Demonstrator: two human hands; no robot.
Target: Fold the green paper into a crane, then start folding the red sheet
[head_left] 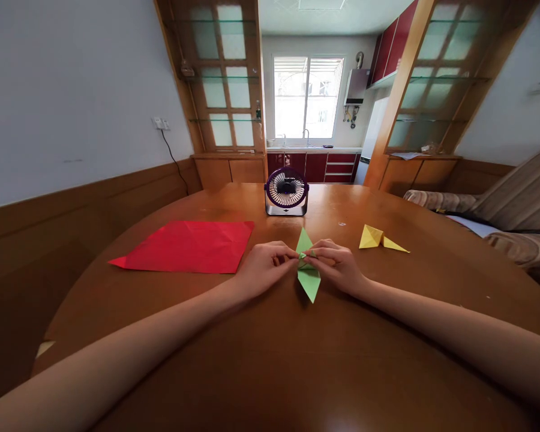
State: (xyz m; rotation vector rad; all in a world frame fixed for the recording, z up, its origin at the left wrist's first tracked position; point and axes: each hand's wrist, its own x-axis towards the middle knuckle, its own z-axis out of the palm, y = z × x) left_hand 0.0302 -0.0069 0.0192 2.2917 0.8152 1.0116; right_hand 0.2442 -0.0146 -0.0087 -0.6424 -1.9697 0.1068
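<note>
Both hands meet at a folded green paper [309, 284] over the middle of the wooden table. One pointed end of it reaches away from me and the other points back toward me. My left hand [269, 264] pinches the paper's middle from the left, thumb and fingertips together. From the right, my right hand [337, 264] pinches the same middle part, its fingertips almost touching the left ones. The small folds between the fingers are partly hidden. Left of my hands lies a red paper sheet [193, 247]. To the right sits a folded yellow paper piece [371, 237].
A small purple fan [287, 191] stands on the wooden table [270, 372] beyond my hands. A striped armchair [517, 192] is at the right. Behind are glass-shelved cabinets [227, 157] and a kitchen window [308, 99]. A black cord [173, 157] hangs from the left wall socket.
</note>
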